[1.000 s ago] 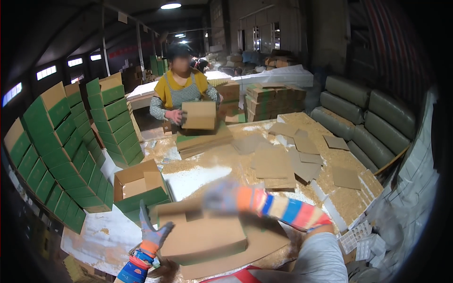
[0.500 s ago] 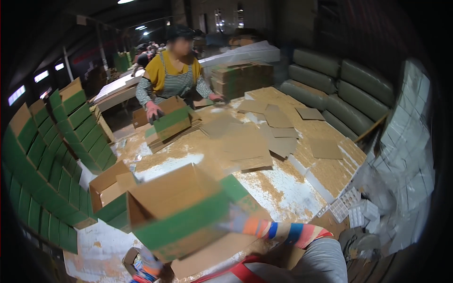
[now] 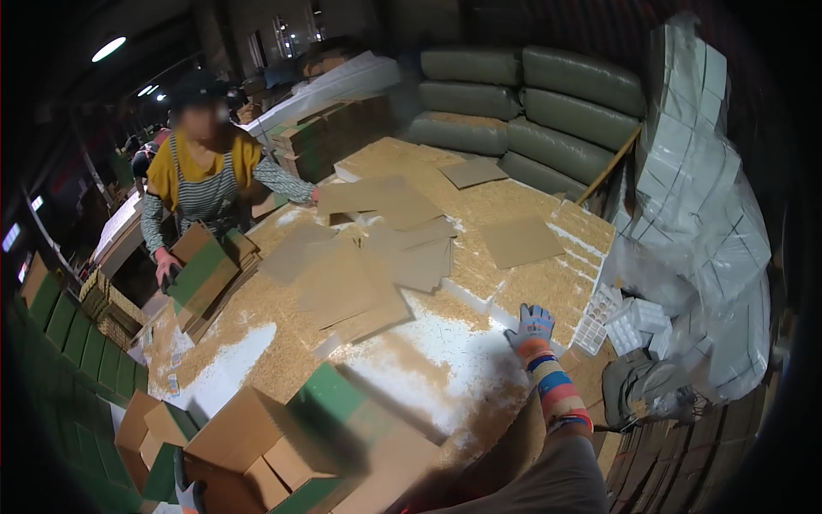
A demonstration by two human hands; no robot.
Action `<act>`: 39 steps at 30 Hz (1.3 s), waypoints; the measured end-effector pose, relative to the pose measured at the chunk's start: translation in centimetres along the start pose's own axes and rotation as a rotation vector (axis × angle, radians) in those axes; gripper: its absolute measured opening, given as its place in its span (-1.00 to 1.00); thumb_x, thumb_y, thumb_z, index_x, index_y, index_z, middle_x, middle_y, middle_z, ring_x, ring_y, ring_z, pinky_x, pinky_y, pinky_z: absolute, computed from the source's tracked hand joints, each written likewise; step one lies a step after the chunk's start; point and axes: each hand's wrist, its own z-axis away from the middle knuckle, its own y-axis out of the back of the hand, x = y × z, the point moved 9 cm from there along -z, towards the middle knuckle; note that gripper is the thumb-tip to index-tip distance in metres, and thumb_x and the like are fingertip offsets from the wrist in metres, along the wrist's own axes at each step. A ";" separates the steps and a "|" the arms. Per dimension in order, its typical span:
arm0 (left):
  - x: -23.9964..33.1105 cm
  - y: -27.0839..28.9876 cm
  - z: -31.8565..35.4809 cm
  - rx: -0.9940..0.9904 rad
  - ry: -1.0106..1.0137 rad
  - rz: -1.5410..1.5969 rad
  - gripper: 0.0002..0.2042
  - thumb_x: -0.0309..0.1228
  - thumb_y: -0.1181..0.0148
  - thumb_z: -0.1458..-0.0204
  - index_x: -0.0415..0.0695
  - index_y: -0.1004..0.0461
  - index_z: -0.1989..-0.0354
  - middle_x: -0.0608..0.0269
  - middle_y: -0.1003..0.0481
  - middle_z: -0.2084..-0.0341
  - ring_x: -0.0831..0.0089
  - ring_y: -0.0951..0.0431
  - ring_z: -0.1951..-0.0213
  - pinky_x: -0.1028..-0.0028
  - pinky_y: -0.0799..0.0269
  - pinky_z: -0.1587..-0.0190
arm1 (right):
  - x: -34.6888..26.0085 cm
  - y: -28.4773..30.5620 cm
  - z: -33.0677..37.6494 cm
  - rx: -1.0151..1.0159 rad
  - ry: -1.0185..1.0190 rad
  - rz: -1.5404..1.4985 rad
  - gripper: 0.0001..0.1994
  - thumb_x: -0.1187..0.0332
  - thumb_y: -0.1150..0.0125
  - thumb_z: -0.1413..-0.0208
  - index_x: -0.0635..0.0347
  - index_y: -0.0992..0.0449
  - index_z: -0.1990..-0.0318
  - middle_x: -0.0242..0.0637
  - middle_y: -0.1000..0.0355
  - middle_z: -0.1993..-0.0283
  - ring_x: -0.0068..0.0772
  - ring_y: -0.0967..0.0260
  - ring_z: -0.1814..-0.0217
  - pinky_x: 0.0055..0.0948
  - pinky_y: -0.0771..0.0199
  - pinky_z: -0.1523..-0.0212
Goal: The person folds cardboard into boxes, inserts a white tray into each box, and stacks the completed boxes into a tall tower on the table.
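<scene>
Right hand (image 3: 533, 325), in a grey-blue glove with a striped cuff, reaches out flat over the tabletop (image 3: 445, 368), fingers (image 3: 539, 313) spread and released, grasping nothing. It sits at the edge of a white foam patch, near the grid-like white plastic trays (image 3: 618, 319) to its right.

Left hand (image 3: 188, 490) shows only as a gloved sliver at the lower frame edge, pressed against the brown-and-green cardboard box (image 3: 300, 450). I cannot tell whether its fingers are clenched on the box or just resting there. The box lies tilted at the near edge of the tabletop, flaps open, blurred in the picture.

Tabletop is littered with sawdust-coloured crumbs and loose flat brown cardboard sheets (image 3: 360, 274), overlapping in the middle.

Across from me, another person in a yellow top and striped apron (image 3: 205, 176) holds a second brown-and-green folded box (image 3: 201, 274) with one hand; their other arm stretches toward the sheets.

Left margin: a row of stacked green cartons (image 3: 73, 351). Far side: olive-green stuffed sacks (image 3: 531, 94) piled up. Right: a tall stack of white packs under clear plastic wrap (image 3: 702, 188).
</scene>
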 end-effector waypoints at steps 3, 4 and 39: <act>1.5 -0.4 0.7 0.016 0.009 -0.026 -0.24 -0.66 0.11 0.29 -0.15 -0.10 -0.29 0.25 -0.18 -0.22 0.54 -0.29 -0.02 0.64 -0.33 0.17 | -0.1 -1.4 1.3 -0.052 -0.030 -0.133 -0.40 -0.06 -0.29 0.30 0.06 -0.39 0.08 -0.17 -0.35 0.17 -0.10 -0.24 0.06 -0.09 -0.18 0.10; 1.6 -0.7 0.5 0.021 0.007 -0.026 -0.24 -0.66 0.11 0.29 -0.15 -0.10 -0.29 0.25 -0.18 -0.21 0.53 -0.28 -0.03 0.64 -0.33 0.16 | -0.9 -1.3 2.1 -0.087 0.014 -0.140 -0.47 -0.05 -0.29 0.29 0.03 -0.40 0.15 -0.16 -0.34 0.17 -0.07 -0.22 0.04 -0.08 -0.18 0.11; -2.8 -4.2 2.7 0.152 -0.079 1.433 -0.59 -0.51 -0.01 -0.10 -0.28 -0.22 -0.15 0.18 -0.38 -0.02 0.47 -0.38 0.00 0.49 -0.30 -0.07 | -44.9 27.5 13.7 -1.694 0.288 -1.730 -0.63 0.28 -0.03 -0.19 0.25 -0.34 -0.09 -0.26 -0.37 -0.08 -0.46 -0.34 -0.08 -0.43 -0.38 -0.08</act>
